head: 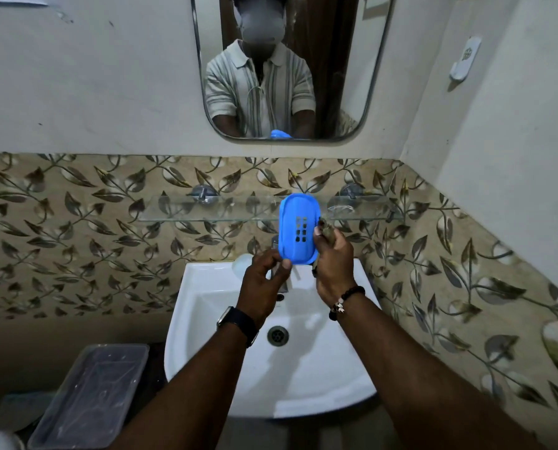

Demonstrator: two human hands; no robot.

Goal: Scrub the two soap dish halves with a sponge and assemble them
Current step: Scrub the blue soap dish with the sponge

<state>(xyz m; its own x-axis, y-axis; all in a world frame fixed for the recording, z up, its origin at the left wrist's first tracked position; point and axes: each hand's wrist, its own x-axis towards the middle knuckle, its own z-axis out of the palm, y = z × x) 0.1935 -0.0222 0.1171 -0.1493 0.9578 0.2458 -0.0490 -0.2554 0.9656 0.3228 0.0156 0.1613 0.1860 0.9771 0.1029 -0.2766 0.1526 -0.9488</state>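
Observation:
A blue oval soap dish half [298, 228] with several drain slots stands upright above the white sink [212, 352]. My left hand [266, 282] pinches its lower edge between thumb and fingers. My right hand [331, 259] is closed around a dark, worn sponge [327, 229] that touches the dish's right rim. The other half is not clearly in view; a pale round object [242, 264] lies on the sink's back ledge.
A glass shelf [206, 209] runs along the leaf-patterned tiles behind the dish. The tap is mostly hidden by my hands. A clear plastic tub [92, 394] sits left of the sink. A mirror [290, 69] hangs above.

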